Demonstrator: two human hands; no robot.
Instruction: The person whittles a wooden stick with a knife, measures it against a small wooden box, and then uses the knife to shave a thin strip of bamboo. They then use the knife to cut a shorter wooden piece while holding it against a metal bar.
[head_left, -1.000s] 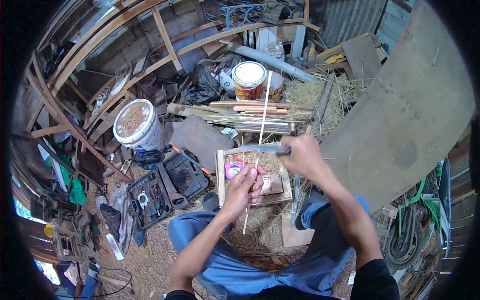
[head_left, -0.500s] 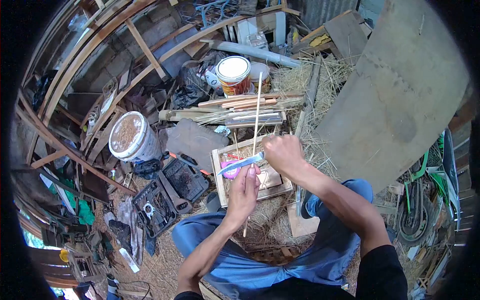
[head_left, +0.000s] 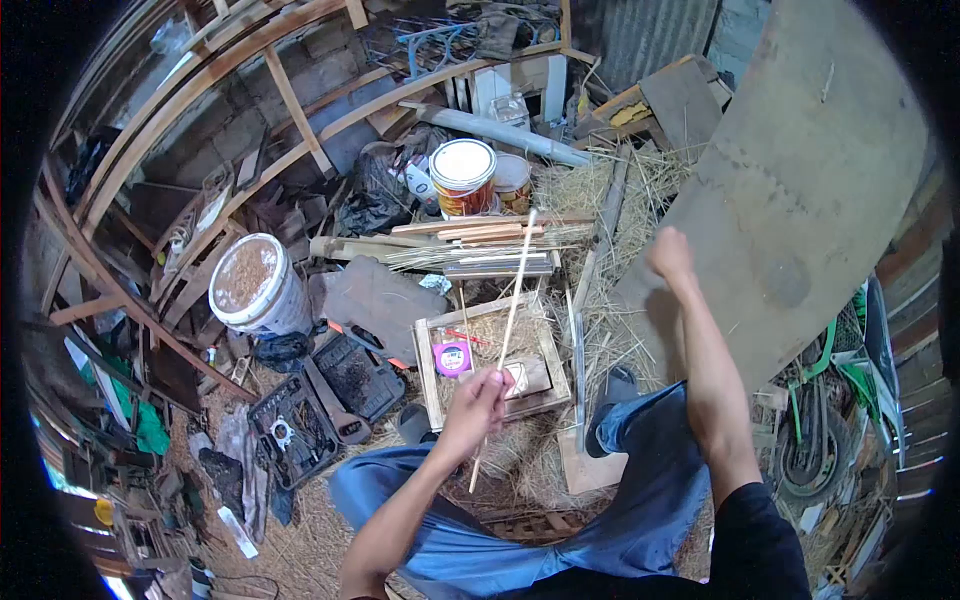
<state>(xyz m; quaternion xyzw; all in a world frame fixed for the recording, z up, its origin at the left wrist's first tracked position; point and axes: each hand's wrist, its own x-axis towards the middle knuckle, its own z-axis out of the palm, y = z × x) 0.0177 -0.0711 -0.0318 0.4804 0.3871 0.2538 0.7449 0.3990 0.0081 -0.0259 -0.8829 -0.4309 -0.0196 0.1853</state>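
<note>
My left hand is closed on a thin bamboo stick, which slants upward with its lower end sticking out below my fingers. Off to the right, my right hand is a fist in front of a large brown board. The knife seen in that fist half a second ago does not show now; its blade is hidden. Beneath the stick lies a shallow wooden frame box. Inside it are a purple tape measure, a thin red item and a pale wood block.
The large brown board leans at the right. Wood strips and lidded paint buckets stand beyond the box. A white bucket of sawdust and an open tool case sit at the left. Straw covers the ground.
My right hand has moved away from the stick, up and to the right, and the knife blade has gone out of sight. The stick now tilts more, still in my left hand.
</note>
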